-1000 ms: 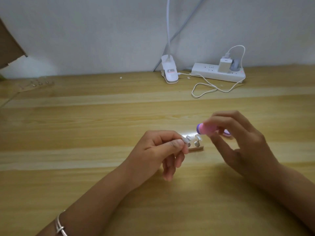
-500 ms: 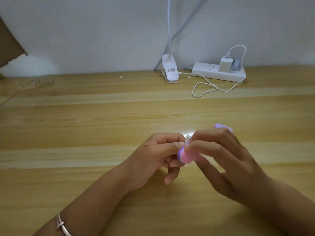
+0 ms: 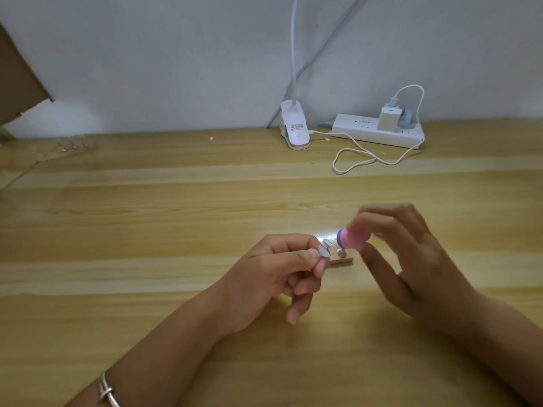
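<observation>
A: What is the person holding?

B: The left hand (image 3: 264, 277) pinches a small grey oval piece (image 3: 324, 253), perhaps a false nail, between thumb and forefinger, with the other fingers loosely curled below. The right hand (image 3: 411, 259) grips a small pink bottle (image 3: 352, 238) with a purple collar in its fingertips. The bottle lies tipped sideways, its purple end pointing at the grey piece. Both sit just right of the frame's centre, near each other but apart.

A: How should the next bit go?

B: Probably the bottle's tip should meet the piece. The pinch ought to sit on the piece's edge so its face is exposed. Bracing both wrists on the counter (image 3: 176, 230) would help, and so would a gentle squeeze, because the piece is tiny and too much liquid would reach the fingers.

A: And underneath?

B: A little wooden strip (image 3: 342, 261) lies on the counter just behind the piece, carrying a few more small pieces.

A: The room?

B: It has a pale wood counter against a plain white wall (image 3: 147, 54). At upper right sit a power strip (image 3: 379, 133) with a charger (image 3: 389, 118) and a looping white cable (image 3: 352, 160). A clip lamp base (image 3: 294, 130) stands beside it, and brown cardboard (image 3: 17, 77) shows at the upper left.
</observation>
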Motion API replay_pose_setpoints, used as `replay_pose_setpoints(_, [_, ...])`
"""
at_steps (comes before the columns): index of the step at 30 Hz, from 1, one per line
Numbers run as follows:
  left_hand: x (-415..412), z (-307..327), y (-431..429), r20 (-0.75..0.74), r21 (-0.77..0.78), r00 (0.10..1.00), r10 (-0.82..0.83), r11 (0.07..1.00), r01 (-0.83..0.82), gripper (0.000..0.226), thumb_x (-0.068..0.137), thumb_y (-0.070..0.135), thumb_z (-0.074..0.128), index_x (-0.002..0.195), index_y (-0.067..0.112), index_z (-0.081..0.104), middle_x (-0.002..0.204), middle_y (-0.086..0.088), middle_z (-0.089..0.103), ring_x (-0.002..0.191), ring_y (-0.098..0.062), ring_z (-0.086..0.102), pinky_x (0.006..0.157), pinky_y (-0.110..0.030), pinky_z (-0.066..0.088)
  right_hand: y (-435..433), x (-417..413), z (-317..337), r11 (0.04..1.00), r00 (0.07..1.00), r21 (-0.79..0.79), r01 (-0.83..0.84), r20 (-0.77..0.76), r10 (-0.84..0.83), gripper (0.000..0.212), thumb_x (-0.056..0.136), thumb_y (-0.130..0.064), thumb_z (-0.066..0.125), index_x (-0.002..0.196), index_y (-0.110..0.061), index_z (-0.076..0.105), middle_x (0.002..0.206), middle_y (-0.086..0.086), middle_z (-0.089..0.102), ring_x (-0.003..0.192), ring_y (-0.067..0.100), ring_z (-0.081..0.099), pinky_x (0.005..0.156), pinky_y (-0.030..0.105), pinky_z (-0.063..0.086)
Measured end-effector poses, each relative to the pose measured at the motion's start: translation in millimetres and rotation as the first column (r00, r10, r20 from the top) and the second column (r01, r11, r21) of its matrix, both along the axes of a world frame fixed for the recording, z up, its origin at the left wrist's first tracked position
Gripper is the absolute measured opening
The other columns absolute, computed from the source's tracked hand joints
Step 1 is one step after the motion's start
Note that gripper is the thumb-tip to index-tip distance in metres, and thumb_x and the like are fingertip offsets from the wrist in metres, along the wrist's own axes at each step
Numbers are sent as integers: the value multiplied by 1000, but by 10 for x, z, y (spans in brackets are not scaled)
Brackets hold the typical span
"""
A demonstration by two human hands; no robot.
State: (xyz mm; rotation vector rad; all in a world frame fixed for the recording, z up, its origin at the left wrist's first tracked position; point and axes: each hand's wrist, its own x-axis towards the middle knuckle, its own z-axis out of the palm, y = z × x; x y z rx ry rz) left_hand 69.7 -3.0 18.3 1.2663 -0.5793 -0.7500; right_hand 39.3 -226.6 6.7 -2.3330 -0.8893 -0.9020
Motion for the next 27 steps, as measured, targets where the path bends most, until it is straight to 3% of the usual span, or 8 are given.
replay_pose_setpoints(3, [3, -7, -19, 11, -2, 1000, 24, 1000, -24, 22, 95, 18, 47, 77, 12, 58, 58, 1, 41, 40, -14, 44, 44, -21, 41, 147, -86, -16, 996, 998, 66, -66, 4, 66, 24, 96, -4, 52, 119, -12, 54, 115, 4, 56, 105, 23, 57, 97, 33, 45])
replay_pose_setpoints(5, [-5, -15, -30, 12, -6, 999, 31, 999, -31, 23, 94, 17, 48, 75, 10, 58, 57, 0, 39, 40, -14, 43, 44, -21, 42, 248, -142, -51, 996, 993, -38, -84, 77, 87, 25, 96, -2, 51, 119, -12, 55, 117, 4, 55, 103, 22, 56, 105, 26, 37])
replay_pose_setpoints(8, [4, -5, -17, 0, -2, 999, 39, 999, -39, 22, 95, 18, 47, 77, 10, 56, 57, -1, 38, 39, -15, 44, 44, -21, 41, 131, -62, -34, 994, 995, -113, 0, 100, 11, 27, 93, 2, 54, 117, -9, 58, 114, 10, 60, 99, 29, 58, 96, 34, 46])
replay_pose_setpoints(12, [16, -1, -6, 4, 21, 998, 56, 998, -56, 20, 94, 20, 47, 78, 12, 56, 57, 1, 40, 39, -16, 45, 45, -21, 40, 39, -31, 12, 997, 999, 75, 27, 27, -29, 23, 95, -1, 55, 115, -9, 61, 115, 1, 55, 104, 24, 57, 87, 42, 50])
replay_pose_setpoints(15, [-3, -15, -30, 0, 10, 999, 53, 999, -53, 21, 93, 18, 48, 75, 13, 58, 57, 0, 40, 39, -16, 44, 45, -21, 41, 200, -131, -48, 998, 994, 9, -61, 88, 60, 25, 96, -2, 56, 119, -13, 57, 118, 3, 56, 104, 24, 57, 96, 35, 47])
replay_pose_setpoints(18, [-10, -7, -30, 5, -3, 999, 53, 999, -53, 22, 94, 18, 47, 75, 14, 58, 57, 0, 40, 39, -16, 45, 45, -22, 42, 120, -55, -45, 995, 993, -95, -18, 113, 29, 28, 95, -1, 56, 119, -13, 55, 117, 5, 57, 102, 25, 56, 97, 30, 44])
replay_pose_setpoints(23, [-2, -16, -40, 39, 30, 992, 124, 992, -125, 21, 94, 20, 47, 77, 13, 57, 57, 1, 42, 40, -16, 46, 45, -22, 41, -33, 29, 10, 996, 997, 67, 56, 41, -59, 23, 99, -7, 53, 121, -13, 56, 116, -6, 53, 105, 12, 53, 92, 34, 46])
replay_pose_setpoints(27, [-27, -20, -49, 39, 27, 995, 90, 996, -91, 22, 96, 17, 46, 78, 11, 57, 57, 2, 38, 39, -15, 44, 44, -21, 40, 130, -59, -67, 998, 996, -40, -56, 70, 59, 26, 98, -3, 57, 121, -13, 55, 120, 2, 56, 106, 22, 57, 94, 33, 47])
